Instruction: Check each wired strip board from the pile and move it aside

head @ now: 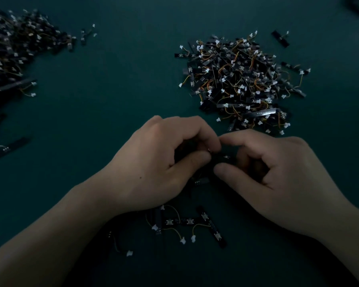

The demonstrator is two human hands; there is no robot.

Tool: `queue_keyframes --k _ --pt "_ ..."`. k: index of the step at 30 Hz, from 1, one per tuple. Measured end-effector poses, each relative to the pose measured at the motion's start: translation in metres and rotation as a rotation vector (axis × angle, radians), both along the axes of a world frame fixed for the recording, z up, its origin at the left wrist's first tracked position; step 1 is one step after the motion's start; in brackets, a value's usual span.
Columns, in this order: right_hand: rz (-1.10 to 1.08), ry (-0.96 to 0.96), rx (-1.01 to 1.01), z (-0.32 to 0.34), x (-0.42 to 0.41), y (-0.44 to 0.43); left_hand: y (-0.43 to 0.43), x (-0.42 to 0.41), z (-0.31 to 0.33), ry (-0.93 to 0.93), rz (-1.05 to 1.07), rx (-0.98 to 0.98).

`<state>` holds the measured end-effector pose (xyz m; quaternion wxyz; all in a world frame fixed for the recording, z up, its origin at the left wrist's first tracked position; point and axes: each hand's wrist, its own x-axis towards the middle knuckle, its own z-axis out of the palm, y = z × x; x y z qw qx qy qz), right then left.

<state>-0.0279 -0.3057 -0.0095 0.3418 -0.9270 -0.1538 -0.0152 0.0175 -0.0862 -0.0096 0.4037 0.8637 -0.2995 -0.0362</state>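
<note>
Your left hand and right hand pinch a dark strip board between curled fingers; most of it is hidden. Beyond the fingers lies the pile.

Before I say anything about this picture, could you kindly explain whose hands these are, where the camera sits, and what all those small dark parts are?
There is no machine here: a person works with two bare hands, and the single camera is worn on the head, looking forward and down. The left hand and right hand meet in the middle, and their grip pinches one dark strip board between the fingertips; the dim light hides its details. On the green surface lies a big pile of such wired boards, beyond the right hand. A second heap spreads at the far left, and a few loose boards lie near the wrists.
</note>
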Motion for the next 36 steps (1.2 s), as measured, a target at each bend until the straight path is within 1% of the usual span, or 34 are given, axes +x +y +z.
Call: queue_keyframes --k 3,6,9,15,20,22,25,28,32,36 --pt "-0.014 0.009 0.027 0.0005 0.0009 0.0006 0.0016 -0.0005 0.0005 0.072 -0.009 -0.129" --pt "-0.011 0.016 0.109 0.0018 0.0012 -0.0001 0.0016 -0.0014 0.0003 0.070 0.001 -0.163" --pt "0.012 0.009 0.107 0.0035 0.0008 0.0011 0.0012 -0.0023 -0.0001 0.074 -0.007 -0.182" --pt "-0.018 0.033 0.191 0.0021 0.0010 -0.0014 -0.0008 -0.0034 0.0008 0.019 0.001 -0.171" --pt "-0.031 0.037 0.134 0.0001 0.0015 0.0003 -0.0017 -0.0030 0.0010 0.001 0.015 -0.150" --pt "-0.033 0.026 0.132 -0.0007 0.0015 0.0002 -0.0005 -0.0016 0.0015 0.002 0.030 -0.131" --pt "-0.011 0.016 0.182 0.0003 0.0010 -0.0015 -0.0001 0.0006 0.0009 0.037 0.031 -0.089" --pt "0.011 0.023 0.204 0.0025 0.0002 -0.0004 -0.0027 0.0010 -0.0004 -0.023 -0.009 -0.027" --pt "-0.038 0.009 0.220 0.0030 0.0015 0.0005 -0.0023 0.0012 -0.0003 -0.027 0.011 -0.096" --pt "0.006 0.029 0.209 0.0039 0.0011 0.0009 -0.0033 0.0003 0.0006 -0.033 0.032 -0.073"
